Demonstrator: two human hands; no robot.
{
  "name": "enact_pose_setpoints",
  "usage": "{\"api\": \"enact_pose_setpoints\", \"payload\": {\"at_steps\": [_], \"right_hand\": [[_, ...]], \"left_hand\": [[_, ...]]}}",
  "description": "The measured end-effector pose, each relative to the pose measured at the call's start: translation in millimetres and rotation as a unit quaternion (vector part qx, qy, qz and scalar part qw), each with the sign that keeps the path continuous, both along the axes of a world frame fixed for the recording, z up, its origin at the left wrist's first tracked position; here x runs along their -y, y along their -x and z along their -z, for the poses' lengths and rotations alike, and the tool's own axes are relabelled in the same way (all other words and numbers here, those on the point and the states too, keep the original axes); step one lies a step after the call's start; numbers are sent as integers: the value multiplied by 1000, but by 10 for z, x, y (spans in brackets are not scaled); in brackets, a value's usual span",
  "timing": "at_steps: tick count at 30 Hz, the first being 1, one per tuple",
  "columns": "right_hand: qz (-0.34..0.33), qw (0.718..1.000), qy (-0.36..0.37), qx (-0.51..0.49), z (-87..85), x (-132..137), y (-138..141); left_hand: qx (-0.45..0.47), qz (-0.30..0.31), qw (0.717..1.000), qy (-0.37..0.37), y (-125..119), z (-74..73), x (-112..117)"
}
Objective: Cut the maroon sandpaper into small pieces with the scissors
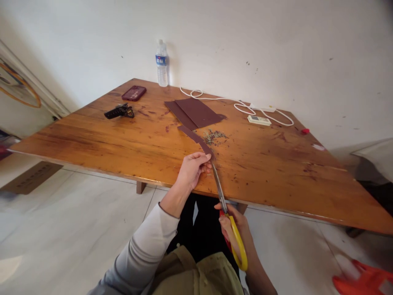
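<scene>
My left hand (194,167) pinches the near end of a narrow maroon strip (193,136), which could be sandpaper or card. In my right hand (236,225) are scissors (219,186) with yellow and red handles. Their blades point away from me, the tips close to my left fingertips and the strip's end. Whether the blades touch the strip is hard to see. Beyond the strip lie wider maroon sheets (199,111), partly overlapping. A small heap of dark and pale clippings (215,137) is scattered to the right of the strip.
On the wooden table (147,151), a phone (134,93) and a black bundle with a cord (119,110) lie at left. A water bottle (161,63) stands by the wall. A white cable (215,97) and a white remote (259,120) are at back right, with a red scrap (305,131) beyond.
</scene>
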State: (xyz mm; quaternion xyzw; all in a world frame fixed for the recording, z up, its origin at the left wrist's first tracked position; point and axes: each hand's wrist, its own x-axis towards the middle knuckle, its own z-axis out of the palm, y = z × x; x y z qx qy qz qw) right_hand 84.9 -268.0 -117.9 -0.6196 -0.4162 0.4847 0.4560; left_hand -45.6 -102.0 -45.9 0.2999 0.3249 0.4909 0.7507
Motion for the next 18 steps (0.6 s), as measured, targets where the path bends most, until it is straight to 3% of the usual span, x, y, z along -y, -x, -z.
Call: {"api": "enact_pose_setpoints", "payload": {"at_steps": [7,11,18], "right_hand": [[-61,995,-69,-24,-58,53,-26],[-85,994,-62,-32,-117,64,-18],[-77,994,-72,-30,-70,47,-41]], "left_hand": [[-24,38,999,-1,46,-11,-6],[-33,64,997,-2,75,-18,-20],[-47,70,996,2,95,-23,-26]]}}
